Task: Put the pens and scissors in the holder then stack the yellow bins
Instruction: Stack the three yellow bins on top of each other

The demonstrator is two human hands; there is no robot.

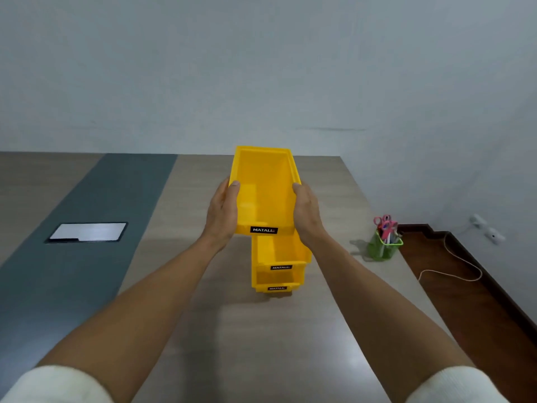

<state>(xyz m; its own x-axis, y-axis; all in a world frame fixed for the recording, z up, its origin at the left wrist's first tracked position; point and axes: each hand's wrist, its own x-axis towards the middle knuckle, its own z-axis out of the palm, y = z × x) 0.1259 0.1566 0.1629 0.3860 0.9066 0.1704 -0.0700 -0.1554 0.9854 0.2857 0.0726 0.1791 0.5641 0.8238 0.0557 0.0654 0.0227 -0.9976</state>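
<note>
Both our hands, left hand (222, 210) and right hand (308, 212), clasp the open yellow plastic bin (264, 187) by its sides, level above two stacked yellow bins (277, 264) at 6 o'clock, so it nests squarely.

Soft, even indoor light falls on the table (290, 330), with a pale sheen on its near part. The green holder (383, 248) casts a faint shadow leftward. Wide-angle bending stretches the table's edges.

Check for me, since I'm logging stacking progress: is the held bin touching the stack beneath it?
Cannot tell. In the head view the held bin overlaps the stack, hiding any contact or gap.
</note>
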